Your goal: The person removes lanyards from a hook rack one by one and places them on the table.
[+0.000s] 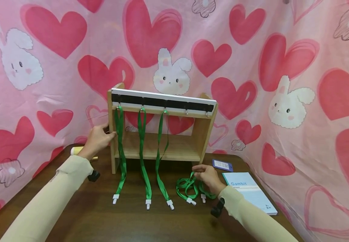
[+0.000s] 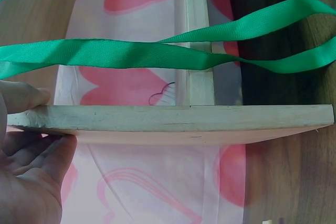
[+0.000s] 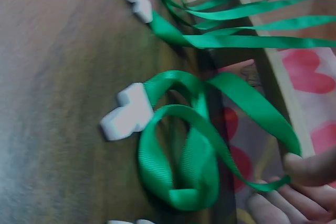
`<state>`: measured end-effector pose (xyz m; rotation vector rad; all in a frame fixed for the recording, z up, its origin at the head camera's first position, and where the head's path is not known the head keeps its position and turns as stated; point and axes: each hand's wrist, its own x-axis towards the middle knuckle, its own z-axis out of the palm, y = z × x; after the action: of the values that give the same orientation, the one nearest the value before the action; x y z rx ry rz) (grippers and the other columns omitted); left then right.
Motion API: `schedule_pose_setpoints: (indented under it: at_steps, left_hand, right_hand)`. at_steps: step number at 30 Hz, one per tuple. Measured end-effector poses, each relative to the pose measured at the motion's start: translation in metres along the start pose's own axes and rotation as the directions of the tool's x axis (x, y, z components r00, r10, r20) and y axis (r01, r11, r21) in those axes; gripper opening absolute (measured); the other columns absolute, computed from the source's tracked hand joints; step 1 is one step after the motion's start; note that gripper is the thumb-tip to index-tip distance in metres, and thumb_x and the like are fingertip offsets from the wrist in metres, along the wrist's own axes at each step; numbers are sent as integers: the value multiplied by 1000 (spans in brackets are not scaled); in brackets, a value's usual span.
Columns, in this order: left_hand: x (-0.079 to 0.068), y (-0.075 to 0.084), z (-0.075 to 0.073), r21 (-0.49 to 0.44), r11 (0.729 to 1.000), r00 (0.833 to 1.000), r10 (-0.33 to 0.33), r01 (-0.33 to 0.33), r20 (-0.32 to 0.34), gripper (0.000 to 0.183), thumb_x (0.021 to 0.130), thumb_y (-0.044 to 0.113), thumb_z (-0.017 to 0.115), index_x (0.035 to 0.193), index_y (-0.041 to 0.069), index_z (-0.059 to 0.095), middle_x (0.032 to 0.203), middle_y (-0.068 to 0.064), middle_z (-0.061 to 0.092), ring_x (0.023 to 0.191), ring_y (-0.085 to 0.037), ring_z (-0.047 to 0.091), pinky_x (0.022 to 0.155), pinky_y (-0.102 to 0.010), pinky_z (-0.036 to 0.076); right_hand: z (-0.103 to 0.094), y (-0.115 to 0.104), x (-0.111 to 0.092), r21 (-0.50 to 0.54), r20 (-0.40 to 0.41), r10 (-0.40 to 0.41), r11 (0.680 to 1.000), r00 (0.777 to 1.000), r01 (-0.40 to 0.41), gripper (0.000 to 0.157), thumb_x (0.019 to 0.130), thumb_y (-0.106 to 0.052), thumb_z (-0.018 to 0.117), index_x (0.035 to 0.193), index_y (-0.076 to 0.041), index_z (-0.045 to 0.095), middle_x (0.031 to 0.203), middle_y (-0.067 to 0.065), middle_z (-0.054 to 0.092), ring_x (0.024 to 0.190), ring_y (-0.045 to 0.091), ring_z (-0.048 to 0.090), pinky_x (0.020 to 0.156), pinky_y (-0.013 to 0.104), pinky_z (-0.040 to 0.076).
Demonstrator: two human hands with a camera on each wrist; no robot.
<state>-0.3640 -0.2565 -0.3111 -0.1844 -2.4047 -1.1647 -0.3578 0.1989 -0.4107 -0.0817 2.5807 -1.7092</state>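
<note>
A wooden rack (image 1: 159, 153) with a hook strip (image 1: 162, 102) along its top front stands on the table. My left hand (image 1: 99, 139) grips its left side panel (image 2: 173, 119), thumb on one face and fingers on the other. Three green lanyards hang from the left hooks: one at the left (image 1: 120, 151), one in the middle (image 1: 142, 144), one on the right (image 1: 159, 154). Their white clips rest on the table. My right hand (image 1: 209, 177) pinches the loop end of another green lanyard (image 3: 249, 100), whose lower part lies coiled on the table.
Another green lanyard (image 1: 205, 191) lies partly behind my right hand. Two right hooks (image 1: 186, 112) hold nothing. A blue card holder (image 1: 222, 165) and a white notebook (image 1: 253, 191) lie at the right. Behind my left arm is a yellow-and-white object (image 1: 76, 150). Heart-patterned cloth surrounds the table.
</note>
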Motion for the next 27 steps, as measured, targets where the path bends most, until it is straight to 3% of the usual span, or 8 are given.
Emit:
schedule_pose_setpoints:
  at_steps: [6,9,12,17,20,27]
  left_hand:
    - [0,-2,2,-12,1000,1000,-2,2,6,61,98,16,63,151,-6,41,133,-33,62,108,-42,69,83,-49,64]
    - [0,-3,2,-17,1000,1000,-3,3,10,61,98,15,62,151,-5,40,133,-34,62,109,-44,69,85,-51,63]
    - [0,-3,1,-30,999,1000,-14,14,21,63,99,16,62,153,-4,38,137,-34,59,111,-45,68,86,-53,61]
    - [1,-3,0,-46,998,999,-30,32,37,65,99,17,62,155,-2,35,141,-33,56,114,-47,67,87,-54,59]
    - [1,-2,0,-46,999,999,-28,30,29,64,99,16,63,154,-2,36,140,-33,57,114,-47,67,87,-54,59]
    - [0,0,0,-48,998,998,-42,44,46,65,99,16,63,155,-2,35,142,-34,55,115,-49,66,87,-55,58]
  right_hand:
    - [-11,-3,0,102,234,27,993,972,-52,42,94,1,61,136,8,58,143,27,58,111,20,68,108,48,54]
    - [-15,-5,0,162,305,14,984,952,-67,47,96,0,59,141,9,52,149,29,51,124,30,64,117,54,44]
    - [-17,-9,-1,224,356,-3,971,935,-82,50,98,-2,57,146,9,46,153,28,46,141,38,50,121,53,38]
    - [-19,-20,-2,325,401,-41,940,915,-100,57,99,0,54,151,11,36,157,25,43,147,36,43,111,31,51]
    - [-20,-29,-4,366,400,-75,927,913,-84,59,99,1,53,153,11,32,158,25,41,147,34,44,108,28,53]
    - [-26,-59,-10,466,315,-170,885,934,4,57,99,2,54,152,9,35,157,29,41,136,24,57,105,27,54]
